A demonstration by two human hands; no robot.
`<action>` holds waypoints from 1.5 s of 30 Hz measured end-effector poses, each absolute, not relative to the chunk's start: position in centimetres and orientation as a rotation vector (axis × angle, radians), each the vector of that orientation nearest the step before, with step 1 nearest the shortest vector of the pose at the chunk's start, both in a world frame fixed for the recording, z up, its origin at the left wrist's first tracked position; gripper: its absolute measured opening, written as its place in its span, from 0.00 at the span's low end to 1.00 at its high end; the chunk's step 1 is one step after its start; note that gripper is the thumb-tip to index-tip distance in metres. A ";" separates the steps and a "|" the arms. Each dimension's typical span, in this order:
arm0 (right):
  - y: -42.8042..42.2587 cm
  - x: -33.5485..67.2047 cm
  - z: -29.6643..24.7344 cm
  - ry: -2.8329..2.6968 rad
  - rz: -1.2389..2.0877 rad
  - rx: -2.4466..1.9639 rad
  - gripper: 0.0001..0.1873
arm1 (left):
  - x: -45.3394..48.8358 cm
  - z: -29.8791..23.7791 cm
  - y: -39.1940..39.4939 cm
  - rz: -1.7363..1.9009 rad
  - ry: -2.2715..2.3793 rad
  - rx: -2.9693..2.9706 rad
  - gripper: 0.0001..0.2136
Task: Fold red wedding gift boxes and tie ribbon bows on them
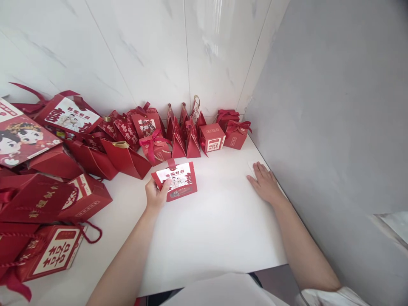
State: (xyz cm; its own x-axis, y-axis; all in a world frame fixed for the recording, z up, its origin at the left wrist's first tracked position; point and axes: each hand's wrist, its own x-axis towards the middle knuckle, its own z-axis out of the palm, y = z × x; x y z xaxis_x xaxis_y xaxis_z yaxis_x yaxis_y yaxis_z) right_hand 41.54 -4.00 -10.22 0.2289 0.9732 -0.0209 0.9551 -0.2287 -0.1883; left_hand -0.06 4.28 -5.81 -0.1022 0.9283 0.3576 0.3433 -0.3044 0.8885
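My left hand (157, 194) grips a red gift box (185, 182) by its left side, thumb on the printed white front. The box has a ribbon tab on top and shows cartoon figures with Chinese characters. It is just in front of a row of red boxes. My right hand (265, 182) lies flat on the white table (223, 229) near its right edge, fingers stretched out, holding nothing. Beyond it stand a red box with a ribbon bow (236, 137) and a red cube-shaped box with a white label (213, 138).
Several narrow triangular red boxes (193, 142) stand along the marbled wall (153, 51). A pile of larger red boxes and bags (35, 199) with cords and ribbons covers the table's left. A grey wall (334, 127) borders the right side.
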 end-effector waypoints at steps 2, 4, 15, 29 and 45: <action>-3.6 41.6 -10.3 -1.839 0.189 -2.356 0.39 | 0.0 -5.9 4.3 1.420 1.404 1.639 0.18; -2.9 41.8 -10.3 -1.819 0.178 -2.360 0.39 | 0.0 -5.9 4.3 1.423 1.408 1.644 0.18; -2.1 41.8 -10.8 -1.728 0.016 -2.213 0.37 | 0.1 -5.8 4.3 1.413 1.385 1.627 0.18; -3.0 34.1 -7.5 -1.512 0.478 -1.535 0.35 | -2.1 -4.6 4.8 0.787 1.070 1.527 0.30; -0.1 18.6 -6.4 -1.037 1.219 -1.006 0.33 | 0.0 -4.4 3.3 0.973 0.879 1.059 0.29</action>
State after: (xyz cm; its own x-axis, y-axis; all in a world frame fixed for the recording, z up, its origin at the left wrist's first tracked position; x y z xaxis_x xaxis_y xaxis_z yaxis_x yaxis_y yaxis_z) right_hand 18.59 -0.14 -6.42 0.0585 0.9958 0.0698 -0.2287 0.0814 -0.9701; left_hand 0.04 3.30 -4.38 0.3254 0.9387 -0.1138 -0.2081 0.1885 0.9598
